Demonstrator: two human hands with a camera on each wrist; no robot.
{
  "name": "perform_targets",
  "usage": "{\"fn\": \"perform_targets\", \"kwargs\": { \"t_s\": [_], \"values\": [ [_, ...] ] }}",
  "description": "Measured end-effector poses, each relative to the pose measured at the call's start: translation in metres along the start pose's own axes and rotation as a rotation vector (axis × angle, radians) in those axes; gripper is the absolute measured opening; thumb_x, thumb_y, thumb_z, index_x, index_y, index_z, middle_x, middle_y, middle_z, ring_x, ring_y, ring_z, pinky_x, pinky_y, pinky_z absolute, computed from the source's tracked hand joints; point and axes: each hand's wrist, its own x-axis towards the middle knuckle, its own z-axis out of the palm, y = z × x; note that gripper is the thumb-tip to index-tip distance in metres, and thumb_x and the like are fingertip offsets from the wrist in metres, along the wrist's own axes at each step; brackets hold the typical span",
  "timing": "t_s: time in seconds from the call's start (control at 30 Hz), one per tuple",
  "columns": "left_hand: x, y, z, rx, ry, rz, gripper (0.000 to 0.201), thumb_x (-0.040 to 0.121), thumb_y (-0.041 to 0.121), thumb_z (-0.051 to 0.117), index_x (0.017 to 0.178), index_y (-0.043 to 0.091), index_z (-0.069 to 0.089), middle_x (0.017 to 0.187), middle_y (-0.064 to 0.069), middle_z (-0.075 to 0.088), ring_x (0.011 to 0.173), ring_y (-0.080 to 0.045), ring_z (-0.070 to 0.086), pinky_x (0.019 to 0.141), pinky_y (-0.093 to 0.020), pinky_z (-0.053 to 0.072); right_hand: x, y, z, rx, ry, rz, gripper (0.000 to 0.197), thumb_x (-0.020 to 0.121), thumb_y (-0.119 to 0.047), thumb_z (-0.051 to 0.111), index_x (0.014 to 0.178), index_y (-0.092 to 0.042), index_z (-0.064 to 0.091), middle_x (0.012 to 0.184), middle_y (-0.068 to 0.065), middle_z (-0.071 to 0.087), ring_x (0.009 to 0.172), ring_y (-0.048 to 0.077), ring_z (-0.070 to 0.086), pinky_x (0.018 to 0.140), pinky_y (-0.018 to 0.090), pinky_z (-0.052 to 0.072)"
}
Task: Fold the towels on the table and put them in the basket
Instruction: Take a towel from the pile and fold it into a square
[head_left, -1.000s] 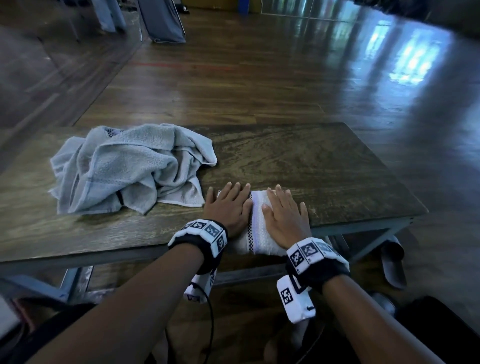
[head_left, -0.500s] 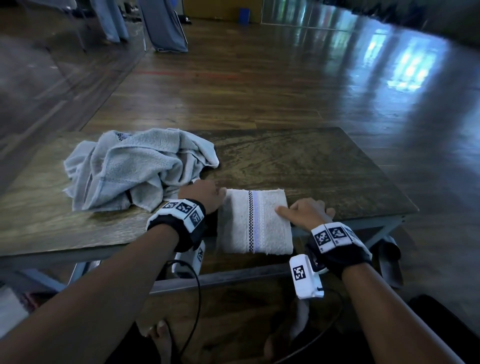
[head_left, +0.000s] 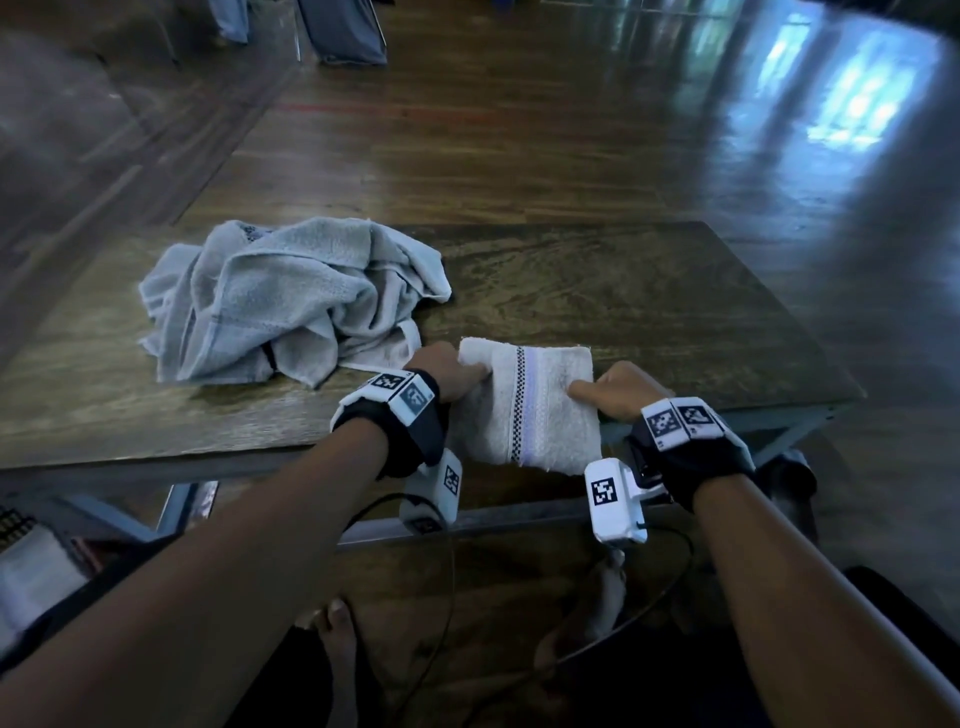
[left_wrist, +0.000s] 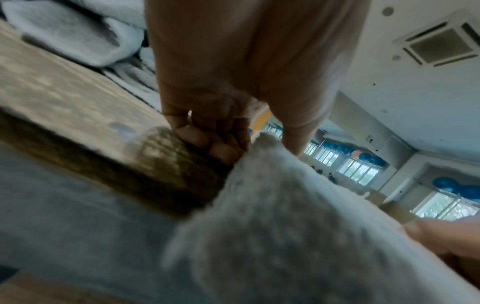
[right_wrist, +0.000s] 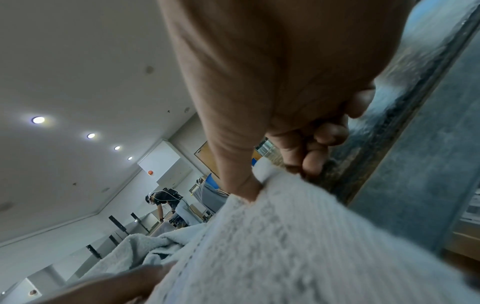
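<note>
Head view: the wooden table (head_left: 649, 306) fills the middle of the scene, standing on a glossy plank floor (head_left: 519, 130). On its left half lies a crumpled grey towel (head_left: 291, 301), heaped in loose folds, well short of the near edge. Just to its right, at the near edge of the table, is a folded white towel (head_left: 524, 405) with a checked stripe and a pale band running front to back; its near end hangs past the table edge. The left hand (head_left: 447, 371) grips the folded towel's left side, thumb on top and the other fingers curled underneath, as the left wrist view shows with the fingertips (left_wrist: 218, 148) bunched against the cloth's underside at the table edge. The right hand (head_left: 618, 392) grips the right side the same way, thumb lying on the top surface; in the right wrist view its thumb presses down on the terry cloth while the curled fingers (right_wrist: 314, 162) clamp from below. Both wrists carry black bands with white marker blocks. Bare toes (head_left: 337, 623) show on the floor under the table.
</note>
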Motion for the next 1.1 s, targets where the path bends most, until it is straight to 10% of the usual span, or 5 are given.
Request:
{"fn": "perform_targets", "kwargs": {
  "t_s": [0.37,0.57,0.7,0.83,1.1],
  "values": [
    [-0.022,0.025,-0.017,-0.514,-0.118,-0.149,0.054,0.070,0.026,0.060,0.114,-0.003,0.051,0.105,-0.019,0.057,0.098,-0.036,0.059,0.074,-0.037,0.047,-0.015,0.002,-0.006,0.232,0.016,-0.025,0.038,0.087,-0.028,0.054,0.052,-0.014,0.044,0.063,0.006,0.049,0.067,0.022,0.051,0.066,0.031,0.037],
    [-0.092,0.019,-0.019,-0.623,-0.044,-0.111,0.016,0.075,0.013,0.067,0.071,0.004,0.054,0.071,-0.008,0.055,0.064,-0.021,0.053,0.047,-0.019,0.041,-0.070,0.010,0.005,0.452,-0.099,-0.036,0.047,0.084,-0.008,0.061,0.128,0.002,0.049,0.123,0.017,0.060,0.111,0.029,0.058,0.102,0.047,0.044],
    [-0.149,0.005,-0.034,-0.865,-0.092,-0.107,0.032,0.075,0.014,0.067,0.103,0.001,0.056,0.081,-0.013,0.056,0.069,-0.025,0.054,0.052,-0.025,0.042,-0.124,0.013,0.005,0.726,-0.117,-0.030,0.032,0.085,-0.003,0.060,0.116,0.005,0.056,0.112,0.019,0.065,0.105,0.032,0.062,0.094,0.050,0.049],
    [-0.204,0.003,-0.072,-0.974,-0.092,0.037,0.011,0.083,0.009,0.060,0.076,0.011,0.052,0.070,-0.010,0.050,0.051,-0.018,0.044,0.044,-0.023,0.033,-0.180,-0.005,-0.020,0.890,-0.175,-0.190,0.023,0.089,-0.008,0.057,0.111,-0.004,0.056,0.105,0.013,0.065,0.093,0.024,0.064,0.068,0.040,0.055],
    [-0.296,0.011,-0.163,-0.998,0.191,0.176,0.007,0.091,0.021,0.057,0.093,0.017,0.052,0.086,-0.002,0.059,0.073,-0.016,0.056,0.059,-0.027,0.047,-0.255,-0.091,-0.083,0.785,-0.092,-0.497,0.037,0.091,-0.019,0.057,0.127,-0.014,0.048,0.119,0.013,0.062,0.103,0.028,0.062,0.083,0.048,0.053]
  ]
}}
